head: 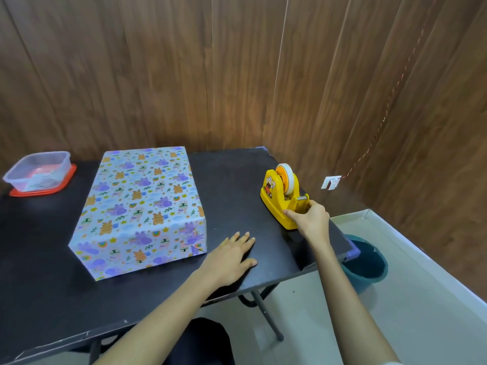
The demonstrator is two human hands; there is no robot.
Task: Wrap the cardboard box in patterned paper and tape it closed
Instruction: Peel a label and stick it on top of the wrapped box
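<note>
Now, on the black table [237, 180] against the wood-panelled wall [184, 75], the paper-wrapped box [142, 204] sits left of centre, my left hand [232, 255] lies flat beside it, my right hand [311, 219] grips the yellow tape dispenser [283, 196] at right, with a clear plastic container [39, 171] far left and a teal bucket [366, 262] lower right.

Wrapped box [139, 204], towards the tabletop's far left: pale lilac-white ground with an all-over print of purple and tan animals, small rainbows, green sprigs and yellow stars. Tabletop [232, 180]: matte black. Tape dispenser [276, 206], right edge: bright yellow, orange hub, red-and-white cartoon sticker on its side. Tape roll [289, 181]: white. Container [37, 171], far-left corner: clear, on a red lid. Wall [184, 75]: brown wood grain. Bucket [369, 264], past the right edge: teal.
</note>
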